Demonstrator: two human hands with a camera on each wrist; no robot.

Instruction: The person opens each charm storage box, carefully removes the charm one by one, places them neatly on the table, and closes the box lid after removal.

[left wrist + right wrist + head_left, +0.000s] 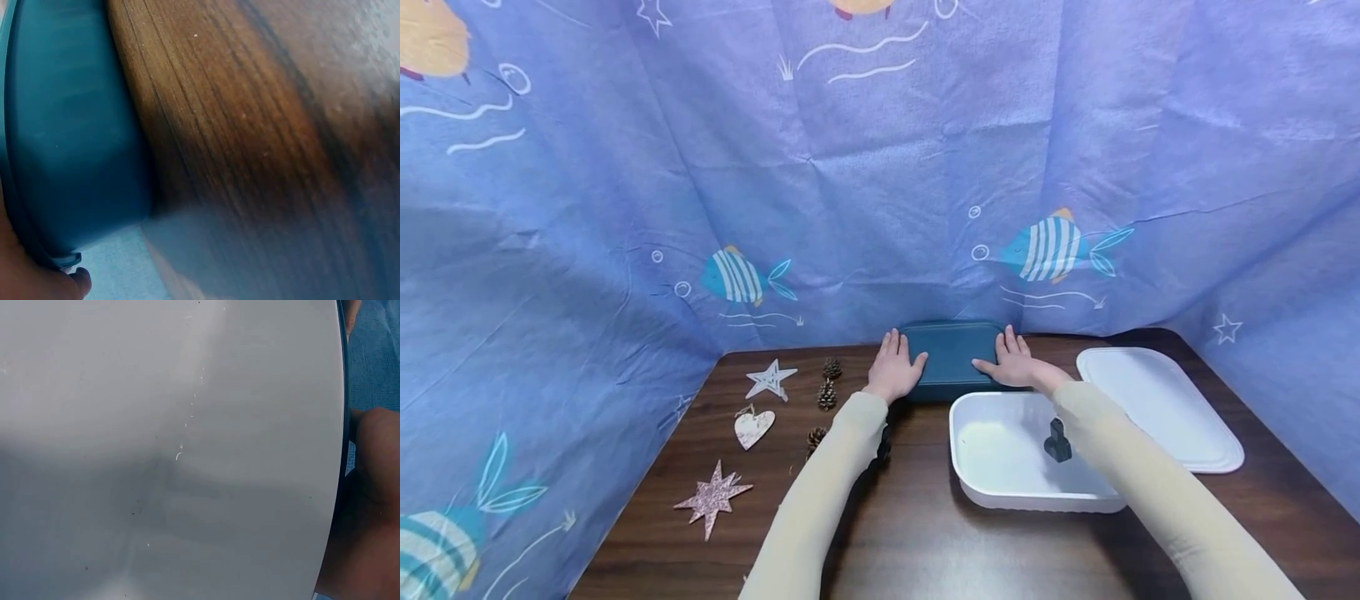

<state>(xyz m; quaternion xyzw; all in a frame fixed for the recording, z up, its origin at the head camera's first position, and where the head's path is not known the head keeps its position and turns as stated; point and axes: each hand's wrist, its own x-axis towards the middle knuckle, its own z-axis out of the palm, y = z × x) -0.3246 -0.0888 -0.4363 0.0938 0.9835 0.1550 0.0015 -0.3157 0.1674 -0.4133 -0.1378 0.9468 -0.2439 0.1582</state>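
A dark teal lidded box stands at the table's back edge, against the curtain. My left hand rests on its left end, fingers stretched forward and thumb on the lid. On the right end lies my right hand, its fingers spread and its thumb reaching inward over the lid. In the left wrist view, the teal box's side wall shows, with a fingertip by the lid's rim. A white open container sits just in front, under my right forearm; its pale wall fills much of the right wrist view.
A white lid lies at the right. On the left are a white star, a heart ornament, a pink glittery star and several pine cones. A blue fish-print curtain hangs behind the table.
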